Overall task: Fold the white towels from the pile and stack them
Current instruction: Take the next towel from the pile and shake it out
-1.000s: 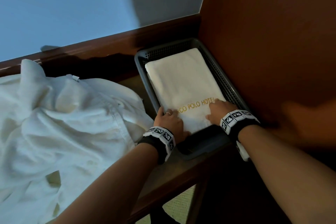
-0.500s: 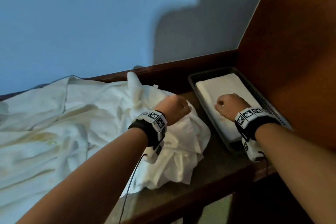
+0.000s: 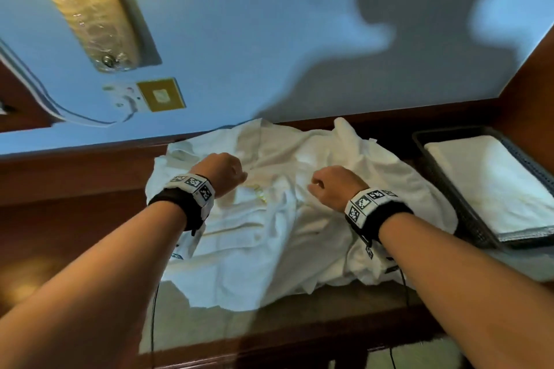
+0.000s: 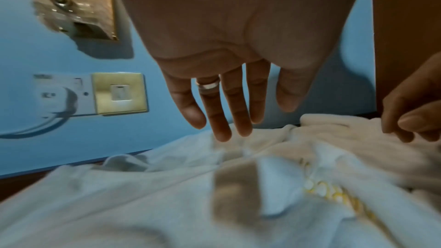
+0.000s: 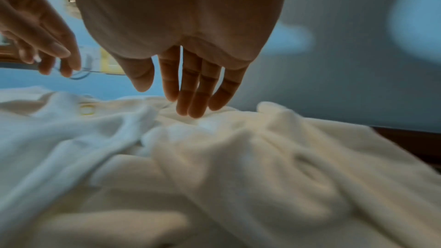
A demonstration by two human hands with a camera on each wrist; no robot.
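Both forearms bare, no sleeves. Each wrist has a black band w/ white blocks printed in b&w square marker codes: left wristband [image 3: 192, 199], right wristband [image 3: 373, 210]; a thin black cable [image 3: 153, 326] hangs below the left band, another black cable [image 3: 404, 284] below the right, plus a small white tag under each band. Left hand [image 4: 229, 59] wears a plain silver ring [image 4: 208, 84] on one finger; right hand [image 5: 181, 44] has no rings visible.
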